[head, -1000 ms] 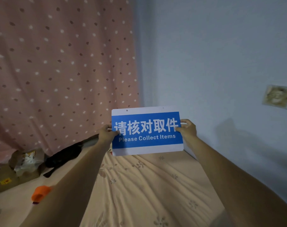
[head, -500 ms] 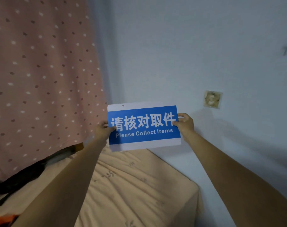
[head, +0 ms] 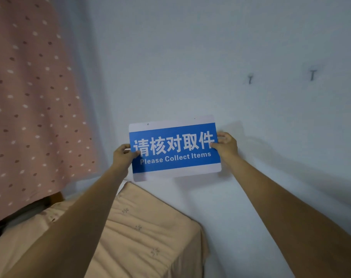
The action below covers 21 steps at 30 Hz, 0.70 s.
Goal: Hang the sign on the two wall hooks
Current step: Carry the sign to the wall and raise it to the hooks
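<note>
I hold a blue and white sign (head: pixel 174 151) reading "Please Collect Items" upright in front of the pale wall. My left hand (head: pixel 123 156) grips its left edge and my right hand (head: pixel 226 145) grips its right edge. Two small holes sit along its white top strip. Two dark wall hooks, the left hook (head: pixel 250 79) and the right hook (head: pixel 313 74), stick out of the wall up and to the right of the sign, well apart from it.
A bed with a peach sheet (head: pixel 142 233) lies below the sign, its corner against the wall. A pink dotted curtain (head: pixel 30 97) hangs on the left. The pale wall (head: pixel 190 57) fills the rest of the view.
My view has swung right and up: the curtain slid left, the wall socket dropped out of sight and both hooks came into view. Both hands keep hold of the sign.
</note>
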Tool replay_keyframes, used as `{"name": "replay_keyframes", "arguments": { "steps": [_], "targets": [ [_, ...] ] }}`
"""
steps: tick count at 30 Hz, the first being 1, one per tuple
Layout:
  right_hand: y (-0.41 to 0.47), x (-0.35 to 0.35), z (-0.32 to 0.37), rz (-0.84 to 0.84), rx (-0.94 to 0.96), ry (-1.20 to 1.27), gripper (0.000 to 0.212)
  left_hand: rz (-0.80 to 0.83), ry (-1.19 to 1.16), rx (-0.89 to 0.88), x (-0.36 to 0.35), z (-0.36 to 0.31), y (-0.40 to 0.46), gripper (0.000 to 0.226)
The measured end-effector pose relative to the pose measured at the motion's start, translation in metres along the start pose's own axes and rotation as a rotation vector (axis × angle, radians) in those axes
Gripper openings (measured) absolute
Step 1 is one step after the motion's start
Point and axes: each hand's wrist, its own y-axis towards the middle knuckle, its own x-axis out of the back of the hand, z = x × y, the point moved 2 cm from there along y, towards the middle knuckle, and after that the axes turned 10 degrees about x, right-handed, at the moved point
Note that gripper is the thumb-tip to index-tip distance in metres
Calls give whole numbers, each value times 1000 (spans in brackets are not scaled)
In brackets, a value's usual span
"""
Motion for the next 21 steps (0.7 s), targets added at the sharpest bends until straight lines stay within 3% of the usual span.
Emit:
{"name": "replay_keyframes", "arguments": {
  "steps": [13, 21],
  "targets": [
    [10, 141, 47, -192, 75, 0, 28, 188, -213, -6, -136, -51, -39, 36],
    [20, 185, 72, -341, 94, 2, 24, 384, -208, -26, -219, -86, -36, 21]
  ]
}}
